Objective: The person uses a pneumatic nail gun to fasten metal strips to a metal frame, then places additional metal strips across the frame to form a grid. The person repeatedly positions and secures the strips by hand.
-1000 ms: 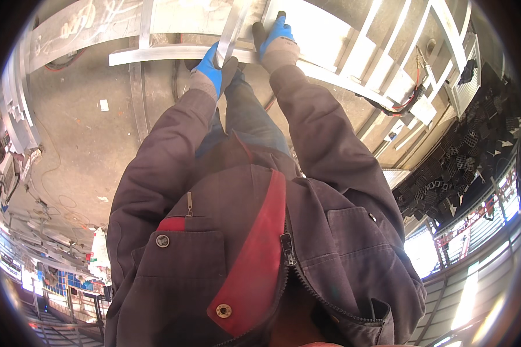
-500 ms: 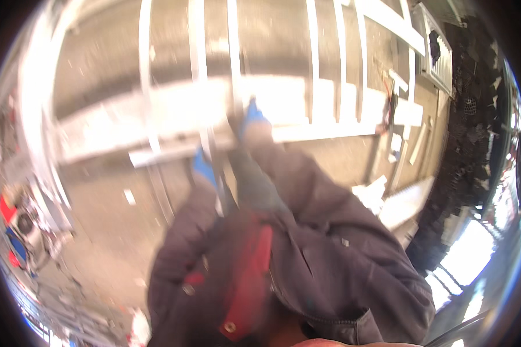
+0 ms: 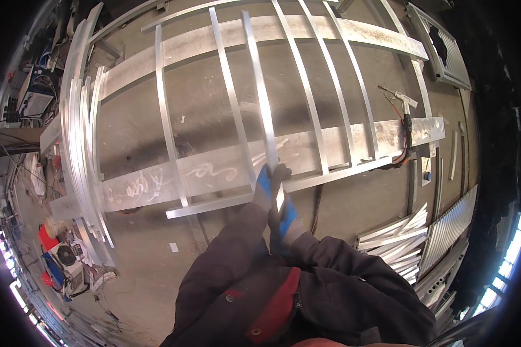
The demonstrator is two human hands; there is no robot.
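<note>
The scene is lit brightly by daylight, and strong glare is thrown off the aluminium bars (image 3: 260, 98) and the flat beam (image 3: 214, 168). Soft shadows are cast across the concrete floor (image 3: 133, 127). Blown-out windows (image 3: 512, 248) are seen at the lower right rim. Straight bars are bent by fisheye distortion, and the corners are blacked out. Focus is held sharply at the centre.

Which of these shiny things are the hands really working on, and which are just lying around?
In use:
- long silver metal bar, held at its near end by both gloved hands
- left hand and right hand, blue gloves, each grip closed on it
- silver metal frame of crossbars underneath

Lying about:
- welding torch with red cable
- heap of short silver strips
- red-and-white machine
</note>
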